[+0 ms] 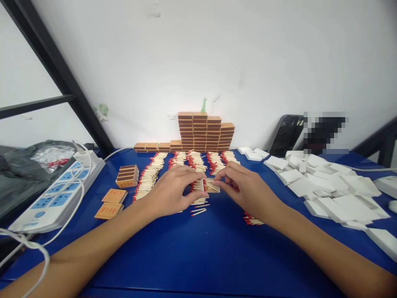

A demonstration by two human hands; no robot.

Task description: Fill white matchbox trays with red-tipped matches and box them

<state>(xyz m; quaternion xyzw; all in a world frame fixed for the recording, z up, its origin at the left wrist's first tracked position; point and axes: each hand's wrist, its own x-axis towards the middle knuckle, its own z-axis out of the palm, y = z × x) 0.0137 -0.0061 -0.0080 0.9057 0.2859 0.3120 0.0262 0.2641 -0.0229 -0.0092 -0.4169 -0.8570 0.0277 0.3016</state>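
Matchboxes (pixel 200 134) stood stacked at twelve o'clock, white cardboard trays (pixel 325 182) at three. Left hand (pixel 175 188) pinched a matchbox drawer (pixel 212 191); right hand's (pixel 246 188) hold was unclear.

From here I see a smooth, glossy tabletop (pixel 198 252), matt card trays (pixel 353 205) by its right edge, wooden matchsticks (pixel 149 176) and papery matchboxes (pixel 200 134) toward its back edge.

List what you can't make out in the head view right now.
All in the head view:
Match count in the white tray: too small, fingers partly in the way.
Part of the second match row from the left: behind the left hand.
Rest of the near match pile: behind the right hand's wrist.
What the pixelated patch covers.
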